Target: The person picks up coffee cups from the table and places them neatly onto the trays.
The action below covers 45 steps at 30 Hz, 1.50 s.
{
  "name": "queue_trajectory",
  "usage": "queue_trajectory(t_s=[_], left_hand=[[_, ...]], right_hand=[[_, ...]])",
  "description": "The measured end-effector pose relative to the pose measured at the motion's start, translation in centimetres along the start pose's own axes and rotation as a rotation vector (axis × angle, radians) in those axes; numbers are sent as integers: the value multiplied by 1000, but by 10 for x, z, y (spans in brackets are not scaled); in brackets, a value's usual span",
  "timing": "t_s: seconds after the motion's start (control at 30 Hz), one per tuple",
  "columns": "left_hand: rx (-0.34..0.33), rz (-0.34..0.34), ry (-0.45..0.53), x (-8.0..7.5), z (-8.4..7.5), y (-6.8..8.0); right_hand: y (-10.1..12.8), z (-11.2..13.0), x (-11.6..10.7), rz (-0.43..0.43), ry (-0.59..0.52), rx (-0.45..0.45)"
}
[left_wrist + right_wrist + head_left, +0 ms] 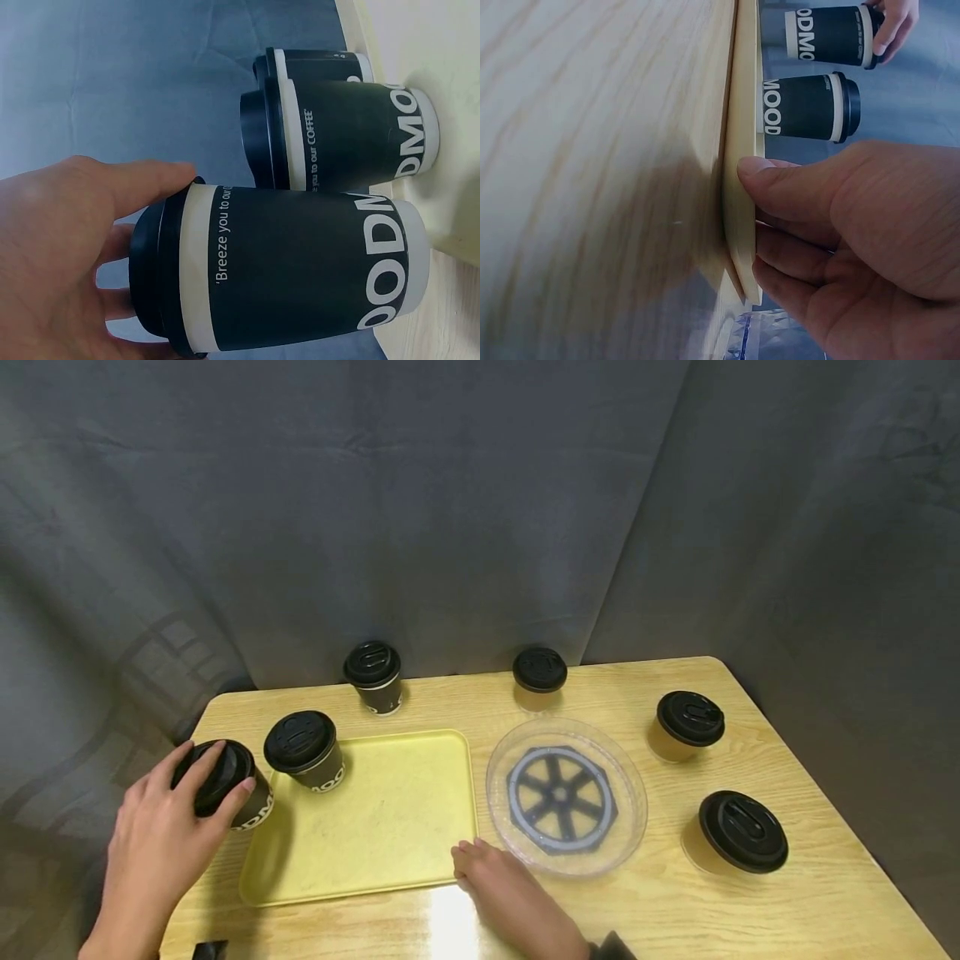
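Observation:
At the left, my left hand [168,818] grips a dark paper coffee cup [300,266] by its black lid, fingers and thumb spread round the rim. In the right wrist view this cup's base shows raised above the tray's level, near the tray's left edge. A second coffee cup [318,768] stands upright on the upper left corner of the yellow tray [390,827]. My right hand [517,893] pinches the tray's near right corner, the thumb [757,166] lying on its rim.
Behind the tray stands another dark cup [381,693]. A round clear plastic dish [641,806] with a dark spoked pattern lies right of the tray. Brown lidded cups [538,681], [678,731], [738,835] stand around it. Grey cloth [450,527] hangs behind the table.

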<state>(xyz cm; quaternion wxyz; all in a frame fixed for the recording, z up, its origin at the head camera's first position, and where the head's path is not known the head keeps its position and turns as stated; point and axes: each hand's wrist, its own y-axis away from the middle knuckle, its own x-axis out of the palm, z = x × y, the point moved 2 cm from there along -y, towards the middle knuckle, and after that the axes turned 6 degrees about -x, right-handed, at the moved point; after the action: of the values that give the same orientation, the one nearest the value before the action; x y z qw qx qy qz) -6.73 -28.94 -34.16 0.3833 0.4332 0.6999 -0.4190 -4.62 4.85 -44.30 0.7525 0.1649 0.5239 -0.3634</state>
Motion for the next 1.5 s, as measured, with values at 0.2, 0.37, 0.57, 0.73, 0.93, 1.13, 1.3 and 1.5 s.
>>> queue_trajectory(t_s=[0.2,0.37,0.57,0.73,0.93,1.13,1.3,1.5], left_hand=[[17,-20,3,0,-6,4],[36,-31,17,-1,-12,8],[81,-53,49,-1,-24,14],[133,-77,60,0,-33,17],[171,-84,62,1,-40,21],[164,-28,55,4,-47,26],[167,10,47,7,-56,30],[183,34,49,13,-66,34]], right_hand=[[0,0,0,-5,-1,-4],[0,-1,0,-10,1,-6],[0,-1,-1,-24,-6,-14],[0,-1,-1,-16,-23,-3],[0,-1,-1,-17,-19,4],[0,0,0,-24,-21,-7],[0,0,0,-23,-17,-5],[0,0,0,-19,-10,0]])
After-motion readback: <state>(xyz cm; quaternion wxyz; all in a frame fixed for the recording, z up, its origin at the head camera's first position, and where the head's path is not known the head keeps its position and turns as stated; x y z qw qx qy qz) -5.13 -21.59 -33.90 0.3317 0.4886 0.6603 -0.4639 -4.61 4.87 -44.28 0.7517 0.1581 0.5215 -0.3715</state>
